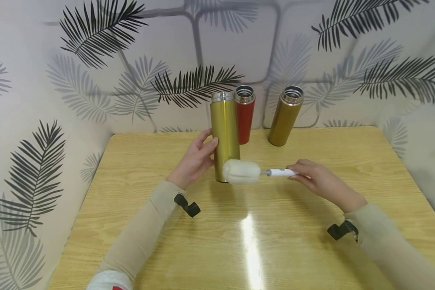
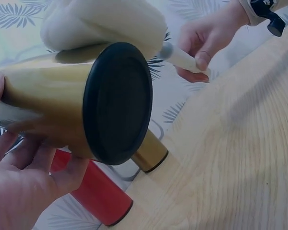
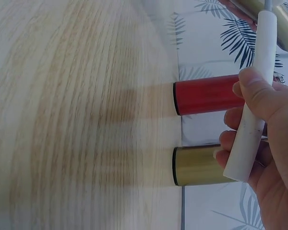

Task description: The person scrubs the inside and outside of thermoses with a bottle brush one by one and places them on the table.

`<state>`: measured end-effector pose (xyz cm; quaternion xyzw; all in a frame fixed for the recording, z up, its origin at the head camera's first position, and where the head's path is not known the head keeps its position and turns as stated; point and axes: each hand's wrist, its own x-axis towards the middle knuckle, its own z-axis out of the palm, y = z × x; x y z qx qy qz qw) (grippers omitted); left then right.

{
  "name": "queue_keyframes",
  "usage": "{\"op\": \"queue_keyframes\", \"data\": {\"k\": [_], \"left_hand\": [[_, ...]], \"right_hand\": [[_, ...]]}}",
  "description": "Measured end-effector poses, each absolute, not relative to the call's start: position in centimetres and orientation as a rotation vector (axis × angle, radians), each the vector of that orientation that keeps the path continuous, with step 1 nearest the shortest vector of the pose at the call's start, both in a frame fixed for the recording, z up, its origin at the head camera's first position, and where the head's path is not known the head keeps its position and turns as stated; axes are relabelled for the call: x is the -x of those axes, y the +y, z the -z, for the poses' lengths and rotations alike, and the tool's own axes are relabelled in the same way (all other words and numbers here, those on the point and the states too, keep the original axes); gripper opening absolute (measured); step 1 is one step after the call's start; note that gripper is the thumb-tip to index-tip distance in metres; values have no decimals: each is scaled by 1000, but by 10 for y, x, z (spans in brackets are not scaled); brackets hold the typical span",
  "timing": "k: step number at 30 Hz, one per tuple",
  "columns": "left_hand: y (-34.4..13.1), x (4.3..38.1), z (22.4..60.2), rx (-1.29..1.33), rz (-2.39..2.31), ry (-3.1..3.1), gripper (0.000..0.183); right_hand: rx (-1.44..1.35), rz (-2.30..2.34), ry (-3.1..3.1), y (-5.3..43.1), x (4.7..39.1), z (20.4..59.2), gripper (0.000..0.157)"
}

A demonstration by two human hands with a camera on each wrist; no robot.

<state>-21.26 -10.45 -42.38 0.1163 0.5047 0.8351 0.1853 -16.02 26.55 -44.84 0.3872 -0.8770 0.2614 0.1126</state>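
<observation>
My left hand grips a gold thermos bottle from its left side, thumb across the front. Lidless, the bottle shows a steel rim at the top, and its black base faces the left wrist camera. In my right hand is a sponge bottle brush by its white handle, thumb and fingers round it. The brush's cream sponge head points left and lies right at the bottle's lower side, overlapping it in the head and left wrist views.
Behind the held bottle stands a red thermos bottle, partly hidden by it. Farther right, near the back edge, stands a second gold thermos bottle, with its mouth uncovered. The wooden table meets a leaf-patterned wall at the back.
</observation>
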Motion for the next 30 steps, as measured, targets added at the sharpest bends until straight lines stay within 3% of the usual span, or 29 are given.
{"op": "queue_keyframes", "data": {"k": [8,14,23,30], "left_hand": [[-101,209,430,-300,-2336,1422,116],[-98,206,434,-317,-2277,1415,106],[-95,204,433,-372,-2108,1504,130],[-90,204,435,-407,-2009,1633,124]], "right_hand": [[-1061,-790,-2526,269,166,442,38],[-1010,-798,-2482,274,175,433,39],[-985,-773,-2482,280,175,422,39],[-916,-736,-2442,284,181,415,38]]}}
